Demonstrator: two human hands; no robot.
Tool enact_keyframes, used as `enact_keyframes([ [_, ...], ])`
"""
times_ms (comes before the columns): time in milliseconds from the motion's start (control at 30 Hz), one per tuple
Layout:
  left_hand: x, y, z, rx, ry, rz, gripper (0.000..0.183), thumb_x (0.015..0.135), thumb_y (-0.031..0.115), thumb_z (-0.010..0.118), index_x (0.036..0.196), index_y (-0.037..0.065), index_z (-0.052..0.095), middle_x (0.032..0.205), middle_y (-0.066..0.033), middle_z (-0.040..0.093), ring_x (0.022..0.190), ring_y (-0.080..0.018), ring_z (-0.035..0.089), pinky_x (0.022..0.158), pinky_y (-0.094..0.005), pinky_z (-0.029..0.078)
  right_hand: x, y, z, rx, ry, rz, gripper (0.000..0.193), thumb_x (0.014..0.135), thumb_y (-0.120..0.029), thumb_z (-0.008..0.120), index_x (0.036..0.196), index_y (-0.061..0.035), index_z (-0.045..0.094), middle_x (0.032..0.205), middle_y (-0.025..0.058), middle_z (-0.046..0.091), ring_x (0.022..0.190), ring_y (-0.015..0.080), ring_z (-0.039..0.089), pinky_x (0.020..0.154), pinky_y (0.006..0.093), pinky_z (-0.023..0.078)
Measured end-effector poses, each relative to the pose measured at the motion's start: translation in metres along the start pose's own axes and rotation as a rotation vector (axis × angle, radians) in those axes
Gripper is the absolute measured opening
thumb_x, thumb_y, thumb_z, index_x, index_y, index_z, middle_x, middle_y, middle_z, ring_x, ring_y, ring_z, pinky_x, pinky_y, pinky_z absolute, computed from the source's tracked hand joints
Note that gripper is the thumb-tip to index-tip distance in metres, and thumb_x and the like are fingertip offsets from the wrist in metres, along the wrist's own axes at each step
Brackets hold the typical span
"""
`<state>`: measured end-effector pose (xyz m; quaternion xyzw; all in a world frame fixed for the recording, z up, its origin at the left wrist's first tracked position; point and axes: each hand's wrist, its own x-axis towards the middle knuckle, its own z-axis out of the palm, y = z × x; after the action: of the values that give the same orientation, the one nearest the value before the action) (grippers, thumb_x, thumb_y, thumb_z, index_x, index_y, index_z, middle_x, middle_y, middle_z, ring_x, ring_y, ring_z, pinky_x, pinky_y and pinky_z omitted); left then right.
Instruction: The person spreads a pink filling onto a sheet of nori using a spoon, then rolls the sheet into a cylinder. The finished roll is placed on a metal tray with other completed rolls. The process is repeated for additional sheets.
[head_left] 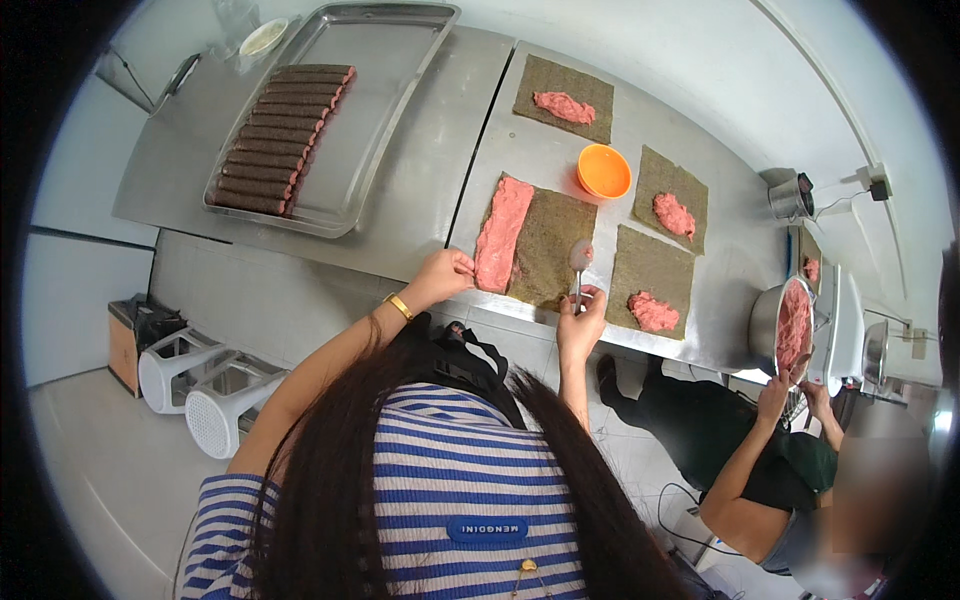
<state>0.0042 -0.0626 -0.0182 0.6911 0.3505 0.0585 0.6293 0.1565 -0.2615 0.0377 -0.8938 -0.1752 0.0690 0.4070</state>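
Blue-and-white striped top [480, 470]; blue chest patch [487, 528]; gold bracelet [400, 307]

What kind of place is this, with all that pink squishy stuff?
Probably a small food-making kitchen or workroom. There's a long metal table, a big metal tray of dark rolls lined up neatly, and flat dark sheets topped with pink paste.

A steel table [440, 130], split by a dark seam [481, 150], carries everything here. Left of the seam lies a shallow metal tray [372, 90], set at a slant, with a white bowl [263, 38] beyond its far left corner. Right of the seam lie four dark green sheets: one at the back [535, 85], one at the front beside the seam [550, 240], and two farther right [665, 170] [655, 255]. An orange bowl [604, 172] stands among them.
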Motion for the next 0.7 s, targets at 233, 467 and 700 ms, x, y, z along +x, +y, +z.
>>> enact_keyframes([
  [233, -0.008, 0.004, 0.003, -0.004, 0.031, -0.012, 0.029, 0.069, 0.010, 0.072, 0.095, -0.002, 0.066, 0.084, -0.0107, 0.070, 0.076, -0.0174, 0.067, 0.070, -0.0287, 0.053, 0.015, 0.014, -0.002, 0.026, -0.098, -0.031, 0.029, 0.076, -0.003, 0.069, 0.101, -0.0039, 0.055, 0.078, 0.0110, 0.066, 0.072, 0.0237, 0.065, 0.069, 0.0349, 0.049],
  [467, -0.012, 0.008, -0.007, -0.003, -0.049, -0.081, 0.026, 0.074, 0.004, 0.068, 0.099, -0.002, 0.062, 0.086, -0.0060, 0.065, 0.077, -0.0125, 0.061, 0.068, -0.0272, 0.050, 0.011, 0.024, -0.007, 0.074, -0.080, -0.105, 0.026, 0.079, -0.004, 0.066, 0.103, 0.0013, 0.059, 0.081, 0.0108, 0.063, 0.070, 0.0215, 0.059, 0.068, 0.0332, 0.048],
  [700, -0.021, 0.022, -0.009, 0.094, 0.045, -0.040, 0.022, 0.072, 0.006, 0.067, 0.093, -0.002, 0.064, 0.080, -0.0104, 0.068, 0.074, -0.0178, 0.066, 0.069, -0.0298, 0.053, 0.027, -0.011, -0.040, -0.171, -0.202, -0.505, 0.035, 0.078, 0.002, 0.058, 0.113, -0.0033, 0.063, 0.082, 0.0117, 0.056, 0.071, 0.0283, 0.058, 0.064, 0.0355, 0.048],
])
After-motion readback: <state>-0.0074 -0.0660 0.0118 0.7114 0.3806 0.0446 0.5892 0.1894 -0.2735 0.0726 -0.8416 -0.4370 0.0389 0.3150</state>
